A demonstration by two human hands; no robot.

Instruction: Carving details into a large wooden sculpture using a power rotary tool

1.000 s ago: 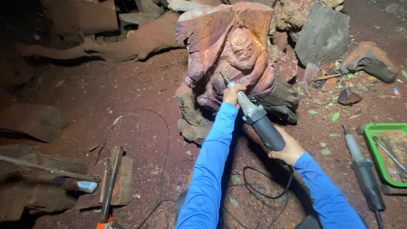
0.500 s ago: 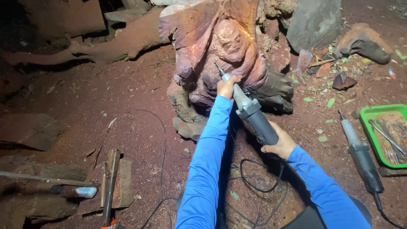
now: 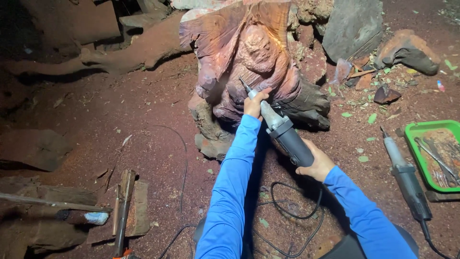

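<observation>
Left hand (image 3: 255,103): wrapped around the slim front neck of the die grinder (image 3: 282,132), fingers closed tight just behind the bit. Right hand (image 3: 315,165): clamped around the dark rear body of the same tool, fingers fully curled, thumb on top. Both arms in bright blue sleeves.

Die grinder: held at a slant, rear end low and toward the right, narrow bit pointed up and left. Bit tip touching the reddish wood carving (image 3: 254,62) at its lower middle, below the rounded carved mass. Black power cord (image 3: 292,211) trailing from the rear of the tool, looped on the ground between the arms.

Wood carving: standing upright on the red, dust-covered ground (image 3: 143,129), top centre of the head view, lit brightly along its upper right edge. Rough root-like blocks at its base.

Second power tool (image 3: 405,177): lying on the ground to the right, pale neck toward the top, dark body below, apart from both hands. Green tray (image 3: 413,139): just beside it at the right edge, holding thin metal tools; exact kinds too small to tell.

Lower left: hammer-like tool (image 3: 123,211) resting on a flat piece of wood (image 3: 140,206). Dark stone slab (image 3: 352,29) and loose wood chunks behind the carving, upper right.
</observation>
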